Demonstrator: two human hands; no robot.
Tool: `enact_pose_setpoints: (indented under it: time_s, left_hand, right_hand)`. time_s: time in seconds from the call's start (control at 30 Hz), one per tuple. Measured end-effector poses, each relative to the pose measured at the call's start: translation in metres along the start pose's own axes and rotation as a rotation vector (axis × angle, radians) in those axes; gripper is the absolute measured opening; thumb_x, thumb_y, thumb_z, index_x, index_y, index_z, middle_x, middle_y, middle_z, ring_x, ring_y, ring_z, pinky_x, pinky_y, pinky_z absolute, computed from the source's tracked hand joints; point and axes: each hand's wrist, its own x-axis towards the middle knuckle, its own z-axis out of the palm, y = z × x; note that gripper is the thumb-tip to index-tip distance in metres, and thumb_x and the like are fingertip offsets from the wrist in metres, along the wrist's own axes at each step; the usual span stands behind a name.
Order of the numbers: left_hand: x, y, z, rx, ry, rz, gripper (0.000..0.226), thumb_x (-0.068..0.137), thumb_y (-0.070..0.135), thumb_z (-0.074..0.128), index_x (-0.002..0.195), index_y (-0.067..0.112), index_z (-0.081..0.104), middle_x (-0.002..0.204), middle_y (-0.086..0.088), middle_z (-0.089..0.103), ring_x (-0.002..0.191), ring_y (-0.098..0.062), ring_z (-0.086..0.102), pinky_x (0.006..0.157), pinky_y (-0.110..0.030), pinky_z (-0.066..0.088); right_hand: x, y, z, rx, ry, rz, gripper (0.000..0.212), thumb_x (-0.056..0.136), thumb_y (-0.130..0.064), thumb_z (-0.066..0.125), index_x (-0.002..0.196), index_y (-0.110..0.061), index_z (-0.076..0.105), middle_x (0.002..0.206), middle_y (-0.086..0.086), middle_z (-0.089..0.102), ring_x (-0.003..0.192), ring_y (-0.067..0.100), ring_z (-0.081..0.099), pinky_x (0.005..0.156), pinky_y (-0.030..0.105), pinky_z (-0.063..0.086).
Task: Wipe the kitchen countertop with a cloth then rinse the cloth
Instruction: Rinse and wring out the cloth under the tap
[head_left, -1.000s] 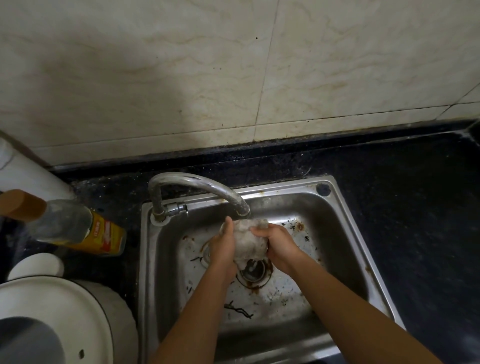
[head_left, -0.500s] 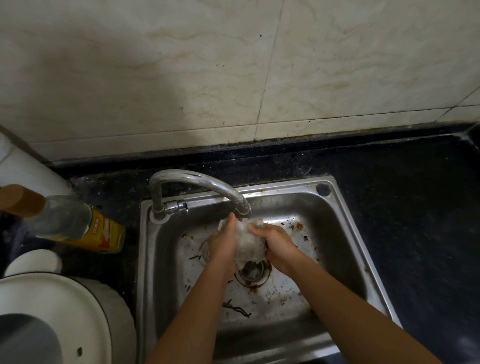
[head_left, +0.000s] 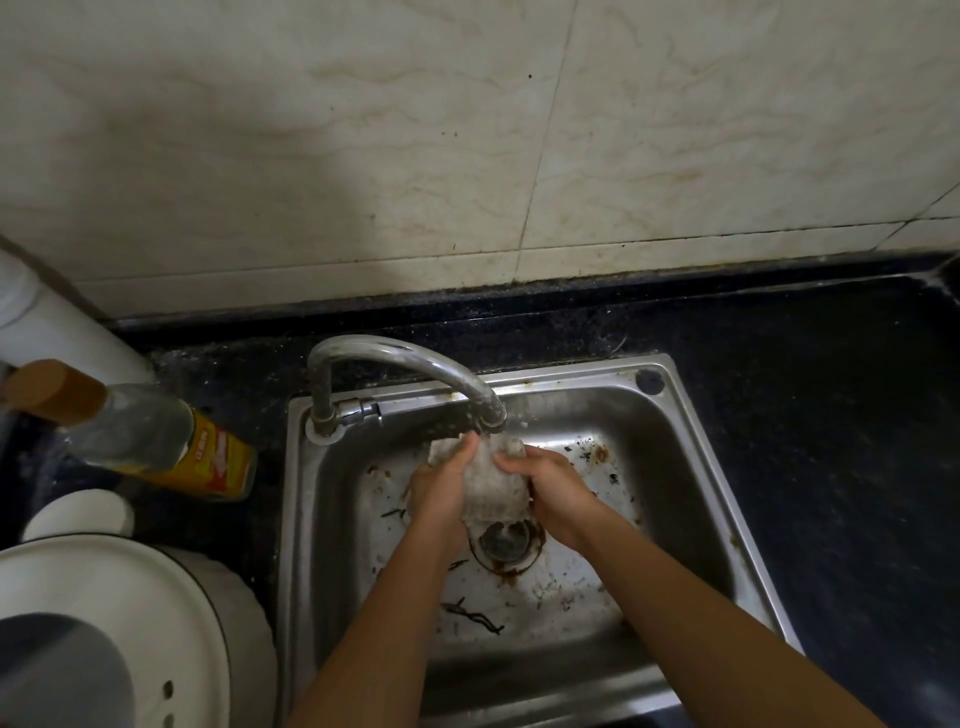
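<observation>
Most of the fingers are hidden behind the cloth (head_left: 491, 486), and any water from the faucet (head_left: 415, 364) spout is hard to make out. The bunched cloth's long axis runs from just under the spout down toward the drain (head_left: 506, 543). It sits between the left hand (head_left: 439, 491) and the right hand (head_left: 558, 491), both curled round it, over the sink (head_left: 717, 467) in the dark desk (head_left: 831, 415).

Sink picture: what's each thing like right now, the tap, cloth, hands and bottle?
cloth: bunched up, held under the tap's spout.
left hand: grips the cloth.
right hand: grips the cloth.
tap: spout over the cloth; water flow unclear.
sink: stained, bits of debris on its floor.
bottle: cap on, standing beside the sink.
</observation>
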Motion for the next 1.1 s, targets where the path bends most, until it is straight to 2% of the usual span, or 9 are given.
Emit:
enact_pose_setpoints:
  time_s: [0.07,0.27,0.4,0.5,0.63,0.77,0.97,1.03,1.1]
  left_hand:
    - [0.005,-0.002,0.002,0.022,0.025,0.009,0.066,0.055,0.065,0.072,0.099,0.015,0.066,0.096,-0.010,0.071,0.085,-0.030,0.070,0.080,-0.049,0.057]
    - [0.003,0.004,0.008,-0.035,-0.041,0.008,0.043,0.082,0.056,0.059,0.100,0.019,0.070,0.102,-0.014,0.070,0.093,-0.034,0.068,0.088,-0.053,0.053]
    - [-0.002,0.007,0.014,-0.161,-0.171,-0.070,0.057,0.093,0.059,0.037,0.119,0.015,0.062,0.115,-0.019,0.064,0.108,-0.037,0.060,0.100,-0.056,0.043]
    - [-0.004,-0.001,0.015,-0.067,-0.219,-0.039,0.058,0.084,0.069,0.045,0.111,0.022,0.067,0.110,-0.014,0.068,0.101,-0.035,0.065,0.093,-0.056,0.049]
    - [-0.010,-0.008,0.016,0.163,-0.214,0.115,0.033,0.080,0.045,0.069,0.101,0.020,0.068,0.101,-0.008,0.072,0.089,-0.026,0.070,0.080,-0.044,0.057]
    - [-0.018,-0.006,0.021,0.272,-0.036,0.223,0.023,0.089,0.043,0.059,0.087,0.021,0.063,0.087,-0.003,0.068,0.076,-0.016,0.064,0.065,-0.029,0.054]
    - [-0.013,0.009,0.022,0.142,0.048,0.059,0.053,0.091,0.062,0.038,0.090,0.014,0.059,0.096,-0.007,0.064,0.095,-0.028,0.063,0.083,-0.036,0.052]
    - [-0.007,0.006,0.017,0.163,-0.029,0.093,0.038,0.090,0.051,0.054,0.089,0.015,0.066,0.098,-0.010,0.069,0.092,-0.029,0.067,0.087,-0.043,0.054]
    - [-0.004,0.002,0.010,0.212,-0.121,0.162,0.013,0.087,0.030,0.064,0.092,0.019,0.069,0.096,-0.011,0.073,0.089,-0.028,0.069,0.088,-0.048,0.054]
  right_hand:
    - [0.000,0.000,0.000,0.013,-0.005,0.000,0.026,0.087,-0.009,0.061,0.113,-0.003,0.064,0.108,0.015,0.071,0.099,0.029,0.068,0.088,0.043,0.054]
    - [-0.003,-0.001,-0.003,0.053,0.007,-0.017,0.030,0.088,-0.010,0.060,0.117,-0.003,0.062,0.110,0.016,0.070,0.101,0.031,0.067,0.085,0.043,0.054]
    - [-0.005,0.000,-0.009,0.058,0.077,-0.024,0.028,0.086,-0.009,0.061,0.113,-0.002,0.063,0.109,0.017,0.070,0.098,0.031,0.068,0.074,0.039,0.056]
    - [-0.011,0.001,-0.019,0.052,0.113,-0.025,0.029,0.084,-0.007,0.062,0.112,-0.001,0.063,0.109,0.017,0.069,0.099,0.032,0.068,0.077,0.041,0.056]
    - [-0.019,0.003,-0.029,0.023,0.135,-0.026,0.028,0.082,-0.006,0.062,0.110,-0.001,0.063,0.108,0.017,0.069,0.100,0.033,0.066,0.085,0.046,0.054]
    - [-0.025,0.004,-0.026,-0.010,0.115,-0.069,0.024,0.085,-0.006,0.062,0.108,-0.001,0.065,0.103,0.016,0.071,0.095,0.031,0.069,0.075,0.039,0.056]
    - [-0.016,0.003,-0.011,-0.131,0.152,-0.102,0.025,0.091,-0.027,0.062,0.105,-0.007,0.066,0.097,0.011,0.074,0.088,0.025,0.071,0.079,0.039,0.057]
    - [-0.010,-0.002,-0.004,-0.190,0.187,-0.104,0.024,0.094,-0.033,0.057,0.105,-0.014,0.066,0.098,0.006,0.074,0.088,0.020,0.071,0.081,0.036,0.057]
    - [-0.005,-0.007,0.002,-0.266,0.216,-0.116,0.025,0.095,-0.037,0.055,0.106,-0.017,0.066,0.099,0.002,0.072,0.086,0.013,0.068,0.067,0.023,0.055]
